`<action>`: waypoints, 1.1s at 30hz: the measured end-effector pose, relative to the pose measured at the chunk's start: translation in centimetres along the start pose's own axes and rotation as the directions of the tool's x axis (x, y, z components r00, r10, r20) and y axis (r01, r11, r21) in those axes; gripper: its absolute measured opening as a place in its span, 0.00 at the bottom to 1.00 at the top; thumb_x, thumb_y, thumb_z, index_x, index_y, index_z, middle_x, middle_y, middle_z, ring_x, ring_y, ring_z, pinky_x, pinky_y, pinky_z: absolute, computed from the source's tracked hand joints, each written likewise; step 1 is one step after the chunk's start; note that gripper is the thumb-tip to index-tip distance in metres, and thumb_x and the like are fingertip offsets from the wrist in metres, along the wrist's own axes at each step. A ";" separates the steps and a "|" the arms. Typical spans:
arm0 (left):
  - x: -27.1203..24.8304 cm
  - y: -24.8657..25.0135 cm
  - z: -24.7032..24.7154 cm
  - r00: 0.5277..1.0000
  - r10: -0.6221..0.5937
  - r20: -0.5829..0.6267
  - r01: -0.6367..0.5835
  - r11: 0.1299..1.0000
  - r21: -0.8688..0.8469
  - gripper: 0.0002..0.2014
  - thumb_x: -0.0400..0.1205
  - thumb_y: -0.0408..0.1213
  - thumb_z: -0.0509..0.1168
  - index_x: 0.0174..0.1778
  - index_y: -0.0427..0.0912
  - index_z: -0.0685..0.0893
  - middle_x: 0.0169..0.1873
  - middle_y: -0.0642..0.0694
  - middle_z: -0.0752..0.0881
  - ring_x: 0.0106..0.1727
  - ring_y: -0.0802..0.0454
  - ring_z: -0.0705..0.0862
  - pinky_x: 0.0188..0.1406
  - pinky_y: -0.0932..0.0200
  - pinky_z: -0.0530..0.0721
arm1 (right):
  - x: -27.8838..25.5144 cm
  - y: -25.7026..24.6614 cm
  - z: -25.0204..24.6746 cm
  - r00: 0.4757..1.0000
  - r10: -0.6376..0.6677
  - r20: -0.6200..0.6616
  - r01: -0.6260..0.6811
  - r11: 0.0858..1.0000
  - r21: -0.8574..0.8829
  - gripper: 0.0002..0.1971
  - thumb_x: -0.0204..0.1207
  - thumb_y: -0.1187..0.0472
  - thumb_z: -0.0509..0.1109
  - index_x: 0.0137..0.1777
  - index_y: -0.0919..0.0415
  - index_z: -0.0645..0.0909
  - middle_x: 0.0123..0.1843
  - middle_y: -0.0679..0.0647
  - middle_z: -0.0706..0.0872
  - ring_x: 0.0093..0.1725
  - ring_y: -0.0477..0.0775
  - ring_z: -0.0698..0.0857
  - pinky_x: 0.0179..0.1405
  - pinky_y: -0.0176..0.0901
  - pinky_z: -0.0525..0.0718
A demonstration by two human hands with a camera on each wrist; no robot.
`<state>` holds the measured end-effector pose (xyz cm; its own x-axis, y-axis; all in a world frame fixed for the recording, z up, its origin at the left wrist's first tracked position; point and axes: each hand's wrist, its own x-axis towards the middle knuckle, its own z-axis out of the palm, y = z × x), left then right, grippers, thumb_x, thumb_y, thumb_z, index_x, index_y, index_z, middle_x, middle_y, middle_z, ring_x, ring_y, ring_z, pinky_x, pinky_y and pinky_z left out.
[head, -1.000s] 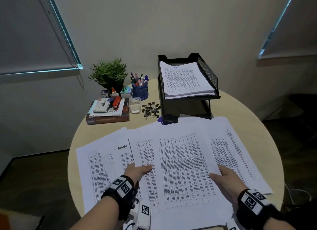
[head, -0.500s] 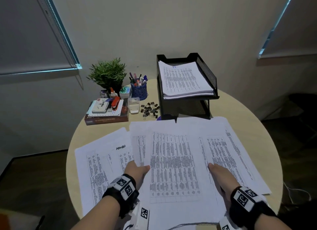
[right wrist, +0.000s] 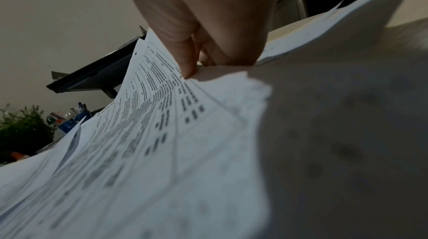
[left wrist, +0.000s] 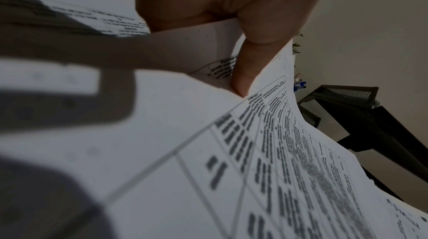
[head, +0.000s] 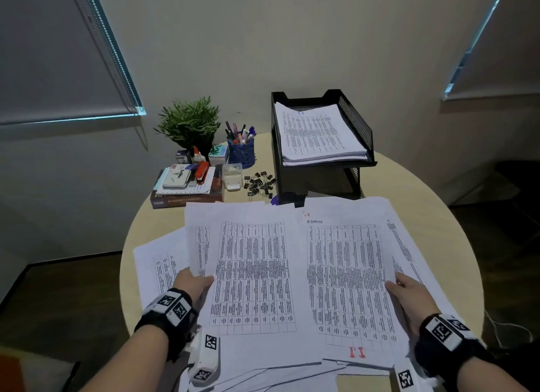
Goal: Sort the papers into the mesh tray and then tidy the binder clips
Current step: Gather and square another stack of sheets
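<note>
Left hand [head: 191,285] and right hand [head: 410,293] — each pinching thin printed papers [head: 252,274] — flat white sheets, dense grid tables.

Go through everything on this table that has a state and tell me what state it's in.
Left hand: pinching a sheet's left edge.
Right hand: pinching a sheet's right edge.
Loose papers: spread and overlapping across the table.
Mesh tray: top tier holds a paper stack.
Binder clips: scattered beside the tray.
Pen cup: upright, full of pens.
</note>
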<state>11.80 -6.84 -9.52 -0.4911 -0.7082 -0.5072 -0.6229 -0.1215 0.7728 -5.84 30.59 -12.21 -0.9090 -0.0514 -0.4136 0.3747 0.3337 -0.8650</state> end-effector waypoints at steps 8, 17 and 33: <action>-1.0 0.6 0.5 1.000 -0.013 0.024 0.015 0.996 -0.093 0.17 0.79 0.21 0.65 0.62 0.19 0.76 0.37 0.39 0.83 0.36 0.45 0.80 0.33 0.65 0.80 | 0.5 -0.7 -1.3 0.993 -0.014 -0.113 0.007 0.998 -0.066 0.15 0.80 0.66 0.66 0.59 0.80 0.79 0.63 0.69 0.84 0.58 0.64 0.82 0.66 0.52 0.74; 0.7 0.3 1.0 0.999 -0.046 -0.018 0.042 0.982 -0.182 0.09 0.78 0.20 0.65 0.53 0.24 0.79 0.38 0.35 0.83 0.37 0.42 0.82 0.29 0.66 0.85 | 0.9 -1.9 -3.6 0.979 -0.082 -0.185 0.059 0.990 -0.128 0.12 0.80 0.64 0.65 0.43 0.76 0.79 0.46 0.79 0.82 0.50 0.77 0.83 0.48 0.49 0.76; -1.3 -0.2 6.0 0.995 -0.022 0.099 0.058 0.923 -0.380 0.29 0.74 0.19 0.68 0.71 0.35 0.70 0.56 0.30 0.82 0.49 0.38 0.84 0.53 0.48 0.82 | 0.2 -7.6 -6.3 0.999 -0.039 0.034 0.040 0.998 -0.040 0.08 0.82 0.67 0.61 0.48 0.72 0.80 0.40 0.66 0.84 0.35 0.60 0.81 0.32 0.43 0.74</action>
<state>8.92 -1.68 -11.33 -0.5355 -0.6330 -0.5591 -0.3724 -0.4172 0.8290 -10.00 33.92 -3.91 -0.9162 -0.0960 -0.3891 0.3305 0.3683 -0.8690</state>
